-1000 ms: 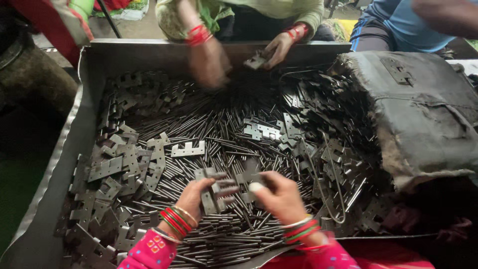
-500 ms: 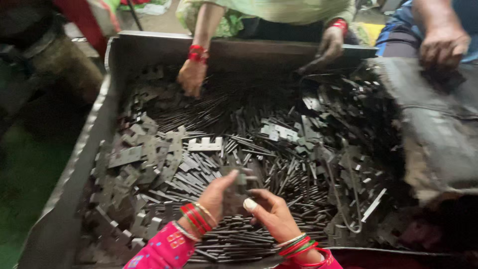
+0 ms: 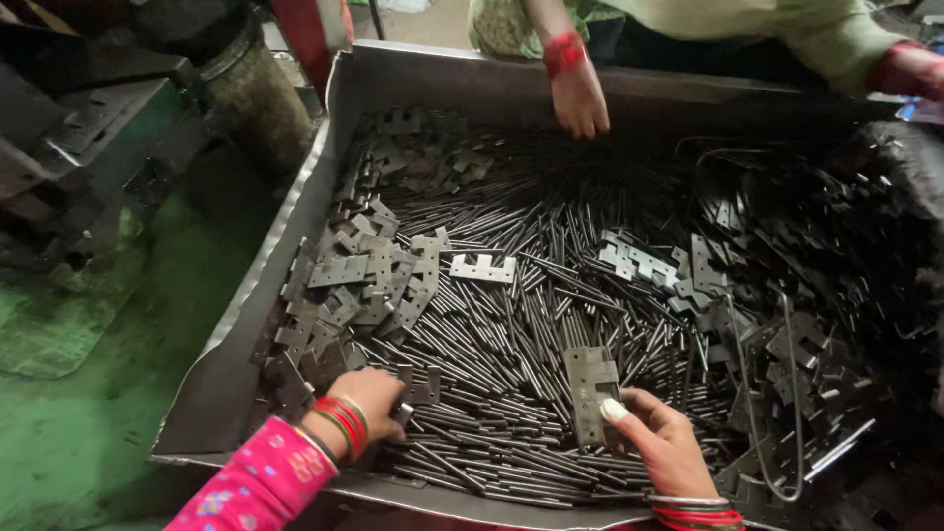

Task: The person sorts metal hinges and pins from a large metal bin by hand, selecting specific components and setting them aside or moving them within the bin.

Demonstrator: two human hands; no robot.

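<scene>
Looked down into a big grey metal tray (image 3: 258, 324) filled with thin steel pins (image 3: 511, 324) and flat hinge plates (image 3: 369, 270). Right hand (image 3: 664, 442) at the near edge, thumb and fingers pinched on an assembled hinge (image 3: 593, 393), held upright just above the pins. Left hand (image 3: 376, 398), with red bangles (image 3: 339, 425) and a pink sleeve (image 3: 256, 484), curled down into the plates at the near left corner, beside a small loose plate (image 3: 425, 386); could not tell whether anything was really gripped inside the fingers. Farther off, at the far wall of the tray, a co-worker's hand (image 3: 578, 93) with a red wristband, hanging over the pins. Another single plate (image 3: 483, 268) lying flat on the pins, well apart from both hands.
</scene>
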